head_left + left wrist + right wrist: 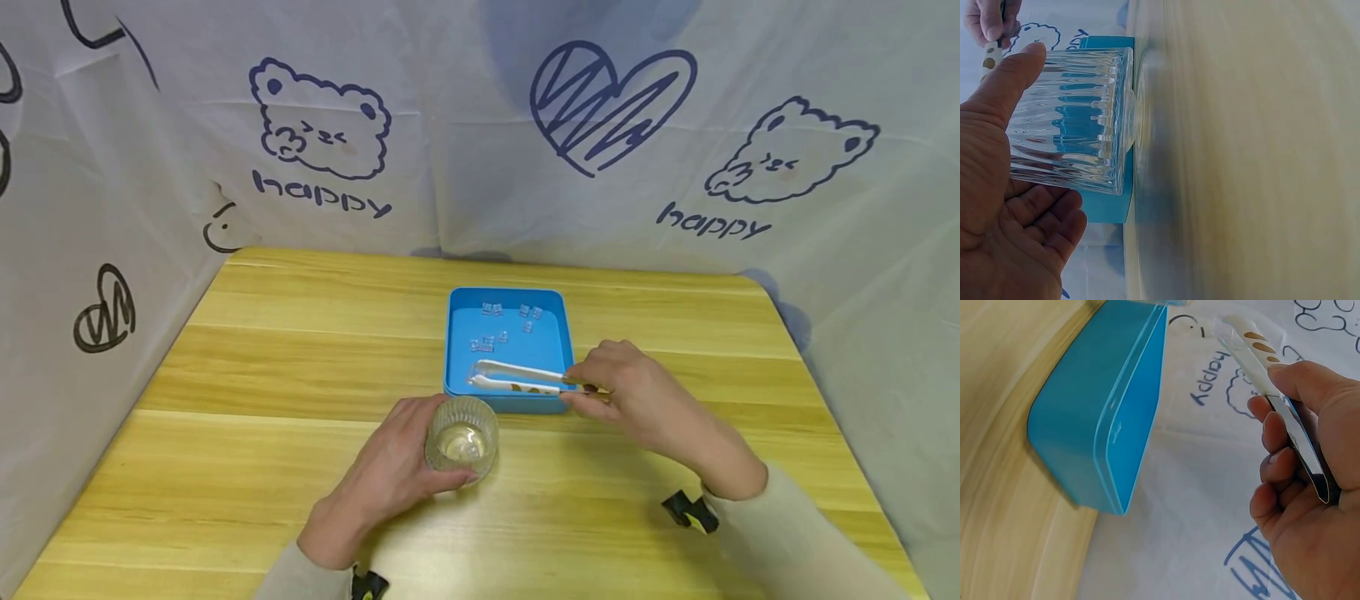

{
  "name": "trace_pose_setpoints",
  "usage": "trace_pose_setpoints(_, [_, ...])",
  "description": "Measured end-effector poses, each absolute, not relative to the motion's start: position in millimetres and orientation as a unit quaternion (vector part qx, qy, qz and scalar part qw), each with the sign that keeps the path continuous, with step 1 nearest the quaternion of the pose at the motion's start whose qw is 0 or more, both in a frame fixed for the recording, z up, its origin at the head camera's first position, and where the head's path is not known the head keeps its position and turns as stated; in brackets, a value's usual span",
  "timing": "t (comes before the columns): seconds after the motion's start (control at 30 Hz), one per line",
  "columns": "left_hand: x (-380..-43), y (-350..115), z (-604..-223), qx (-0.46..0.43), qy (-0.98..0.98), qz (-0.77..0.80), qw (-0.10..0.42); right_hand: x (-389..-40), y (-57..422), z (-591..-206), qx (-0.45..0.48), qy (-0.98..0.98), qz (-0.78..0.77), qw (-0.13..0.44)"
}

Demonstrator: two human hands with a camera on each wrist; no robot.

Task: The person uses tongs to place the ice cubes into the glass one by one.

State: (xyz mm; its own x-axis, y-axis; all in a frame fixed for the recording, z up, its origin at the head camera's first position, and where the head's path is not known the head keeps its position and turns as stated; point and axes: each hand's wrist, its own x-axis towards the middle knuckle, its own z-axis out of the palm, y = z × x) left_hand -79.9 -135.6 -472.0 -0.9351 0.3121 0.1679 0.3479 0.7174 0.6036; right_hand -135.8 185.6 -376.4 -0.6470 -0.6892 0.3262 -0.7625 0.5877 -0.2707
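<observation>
My left hand [393,454] grips a clear ribbed glass [462,433] from its left side, thumb on the near side. Something small and clear lies in the bottom of the glass. In the left wrist view the glass [1066,119] stands upright with its base at the tabletop. My right hand [618,387] pinches a pair of metal tongs [525,371] with white, brown-patterned ends. Those ends reach left over the near side of a blue square tray [510,406], and a small clear piece shows at their tips. Several clear cubes [487,342] lie in the tray.
The tray sits on a wood-grain table [225,467], just beyond the glass. White cloth [465,167] with drawn bears and hearts hangs behind and at both sides. Black straps [690,510] show at both cuffs.
</observation>
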Motion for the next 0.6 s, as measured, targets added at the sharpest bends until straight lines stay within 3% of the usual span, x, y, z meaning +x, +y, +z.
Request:
trace_pose_setpoints(0.2, [-79, -136, -473, -0.179, -0.925, -0.334, 0.028, -127, 181, -379, 0.441, -0.863, 0.215, 0.119])
trace_pose_setpoints(0.6, [-80, -138, -475, -0.183, -0.923, -0.337, 0.035, -120, 172, -393, 0.45, -0.862, 0.209, 0.1])
